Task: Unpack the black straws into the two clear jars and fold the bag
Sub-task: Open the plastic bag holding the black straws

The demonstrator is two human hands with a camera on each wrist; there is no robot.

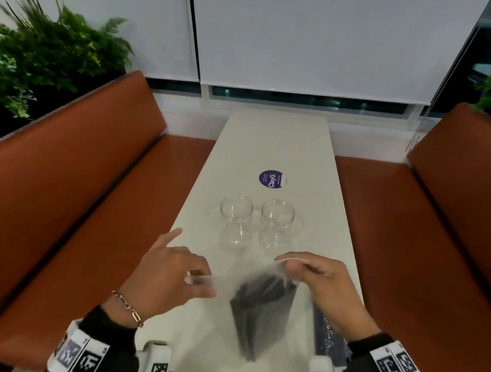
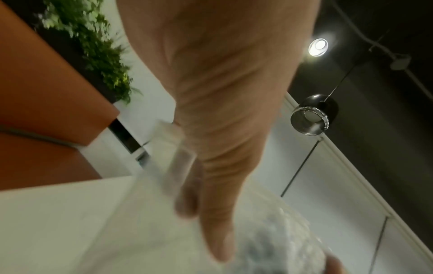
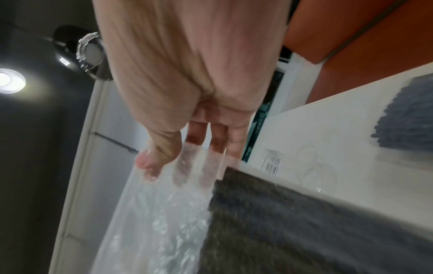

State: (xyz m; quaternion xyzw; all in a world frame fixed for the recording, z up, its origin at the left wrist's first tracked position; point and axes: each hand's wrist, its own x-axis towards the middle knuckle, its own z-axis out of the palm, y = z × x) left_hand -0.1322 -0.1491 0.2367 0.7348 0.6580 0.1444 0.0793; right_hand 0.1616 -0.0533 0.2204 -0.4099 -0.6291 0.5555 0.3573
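Both hands pinch the mouth of a thin, slippery clear bag [image 1: 270,282], right hand [image 1: 327,285] and left hand [image 1: 168,271] at opposite corners, light black straws [image 1: 258,311] likely shifting inside.

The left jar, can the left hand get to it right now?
Probably yes. The left jar stands on the table just beyond the left hand, nothing between them. But that hand pinches the bag's edge, so it would likely let go first.
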